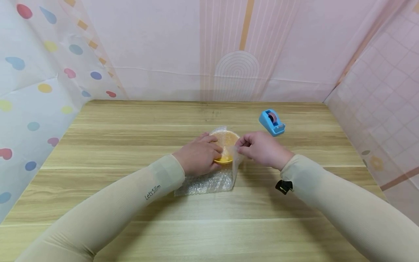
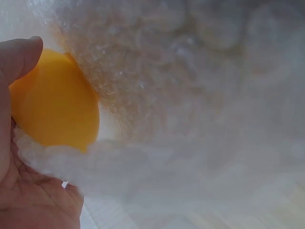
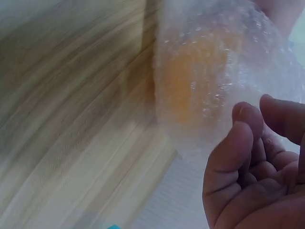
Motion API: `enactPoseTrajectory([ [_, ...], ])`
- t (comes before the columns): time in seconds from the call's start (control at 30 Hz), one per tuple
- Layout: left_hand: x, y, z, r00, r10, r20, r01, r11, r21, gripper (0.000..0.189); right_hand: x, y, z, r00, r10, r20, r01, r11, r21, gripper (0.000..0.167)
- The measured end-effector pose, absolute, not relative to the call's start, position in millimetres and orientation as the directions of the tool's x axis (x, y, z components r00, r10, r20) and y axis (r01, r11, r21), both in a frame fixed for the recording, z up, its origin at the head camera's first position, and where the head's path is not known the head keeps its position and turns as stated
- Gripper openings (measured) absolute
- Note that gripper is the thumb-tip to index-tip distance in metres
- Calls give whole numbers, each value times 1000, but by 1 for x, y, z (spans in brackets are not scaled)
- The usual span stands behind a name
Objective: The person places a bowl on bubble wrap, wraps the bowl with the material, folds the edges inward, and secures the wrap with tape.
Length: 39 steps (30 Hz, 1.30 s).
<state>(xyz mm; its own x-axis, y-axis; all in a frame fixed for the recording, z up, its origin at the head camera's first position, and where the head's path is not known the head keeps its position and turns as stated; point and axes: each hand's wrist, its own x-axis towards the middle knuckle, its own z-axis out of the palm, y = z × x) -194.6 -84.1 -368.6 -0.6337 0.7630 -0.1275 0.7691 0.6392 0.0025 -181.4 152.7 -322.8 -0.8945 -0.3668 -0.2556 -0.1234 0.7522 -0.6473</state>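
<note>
A round yellow bowl [image 1: 225, 158] lies on a sheet of bubble wrap [image 1: 209, 182], partly covered by it. My left hand [image 1: 199, 154] holds the bowl from the left, fingers over its top and thumb at the near side. In the left wrist view the thumb presses the smooth yellow side of the bowl [image 2: 57, 100], with bubble wrap [image 2: 143, 171] in front of it. At the bowl's right, my right hand [image 1: 262, 147] pinches a raised edge of the wrap between thumb and fingers. Yellow shows through the bubble wrap [image 3: 209, 71] in the right wrist view.
A blue tape dispenser [image 1: 272, 123] with a roll in it stands behind my right hand. The wood-grain table [image 1: 131, 120] meets patterned sheets at its back and sides. A black clip [image 1: 284, 187] hangs at my right sleeve cuff.
</note>
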Motion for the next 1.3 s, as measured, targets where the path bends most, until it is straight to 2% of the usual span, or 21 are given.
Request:
enactPoseTrajectory([
  [0.73,-195,-85,-368,-626,768,-134,775,632,0,37,-194,132,-333,-936,-317,-151,-231,880,-415,16],
  [1.1,-195,-85,-370,-624,772,-121,777,630,6,36,-200,129,-350,-935,-323,-148,-235,875,-424,21],
  [1.3,-195,-85,-371,-619,780,-94,783,623,9,35,-197,127,-353,-935,-301,-188,-192,874,-445,31],
])
